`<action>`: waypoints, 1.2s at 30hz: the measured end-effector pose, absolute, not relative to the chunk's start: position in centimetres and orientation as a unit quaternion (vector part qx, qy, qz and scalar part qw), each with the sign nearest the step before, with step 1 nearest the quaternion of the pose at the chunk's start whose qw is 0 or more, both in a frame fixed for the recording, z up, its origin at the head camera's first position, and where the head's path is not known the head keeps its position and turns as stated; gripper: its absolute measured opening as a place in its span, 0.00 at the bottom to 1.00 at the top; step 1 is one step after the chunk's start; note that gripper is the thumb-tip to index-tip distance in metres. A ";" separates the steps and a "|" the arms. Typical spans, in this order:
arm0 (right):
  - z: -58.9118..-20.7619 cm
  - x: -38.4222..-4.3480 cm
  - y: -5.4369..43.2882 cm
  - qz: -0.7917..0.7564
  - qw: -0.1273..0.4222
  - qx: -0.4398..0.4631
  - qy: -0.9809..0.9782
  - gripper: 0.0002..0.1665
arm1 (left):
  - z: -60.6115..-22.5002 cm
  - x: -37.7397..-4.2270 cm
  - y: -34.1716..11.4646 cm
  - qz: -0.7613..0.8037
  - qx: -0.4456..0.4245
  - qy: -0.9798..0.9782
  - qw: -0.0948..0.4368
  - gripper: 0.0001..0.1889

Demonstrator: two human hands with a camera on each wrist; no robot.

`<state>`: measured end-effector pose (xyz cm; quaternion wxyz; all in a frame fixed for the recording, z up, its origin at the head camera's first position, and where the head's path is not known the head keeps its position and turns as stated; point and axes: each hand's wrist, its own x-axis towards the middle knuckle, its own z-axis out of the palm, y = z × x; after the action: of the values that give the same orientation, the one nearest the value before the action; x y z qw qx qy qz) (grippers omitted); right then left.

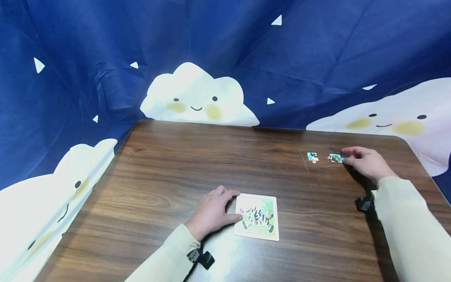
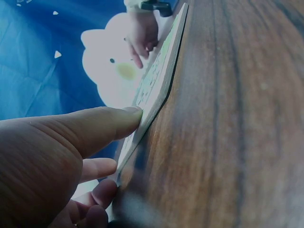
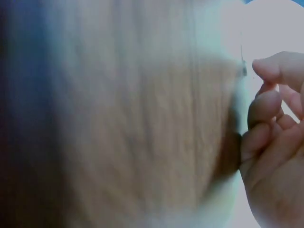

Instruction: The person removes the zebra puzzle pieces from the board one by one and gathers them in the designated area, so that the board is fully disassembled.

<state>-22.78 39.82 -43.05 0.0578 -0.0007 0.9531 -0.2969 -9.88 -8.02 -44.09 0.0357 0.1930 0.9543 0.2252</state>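
A square puzzle board (image 1: pixel 257 237) with a white border and a zebra picture lies on the table in front of the person. My left hand (image 1: pixel 213 211) rests at its left side, thumb on the border and forefinger by the upper left corner. The left wrist view shows the thumb (image 2: pixel 114 124) straight against the board's edge (image 2: pixel 164 88). Far to the right, my right hand (image 1: pixel 368 162) has its fingertips right at the right end of a small puzzle piece (image 1: pixel 336 158). A second puzzle piece (image 1: pixel 312 157), blue and white, lies just left of that one.
The dark wooden table (image 1: pixel 169 164) has rounded far corners. Behind it hangs a blue curtain (image 1: pixel 225 39) with white smiling clouds. A small black device (image 1: pixel 364 203) sits on the right wrist, another (image 1: pixel 201 258) on the left.
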 end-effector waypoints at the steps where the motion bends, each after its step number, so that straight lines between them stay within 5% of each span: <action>1: -43.2 -22.6 39.8 -0.306 0.044 0.003 0.951 0.25 | -44.1 -9.9 -8.0 0.224 0.193 0.954 0.036 0.33; 20: -42.9 -17.7 34.2 -0.470 -0.095 0.008 0.878 0.12 | -44.3 -10.0 -7.8 0.219 0.193 0.956 0.040 0.33; 36: -42.8 -14.4 27.6 -0.478 -0.085 -0.057 0.872 0.11 | -43.7 -9.7 -8.3 0.210 0.221 0.949 0.074 0.49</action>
<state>-14.42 27.58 -42.84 -0.0847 -0.0567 0.8723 -0.4783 -9.74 -8.34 -43.69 0.0738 0.2211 0.9495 0.2102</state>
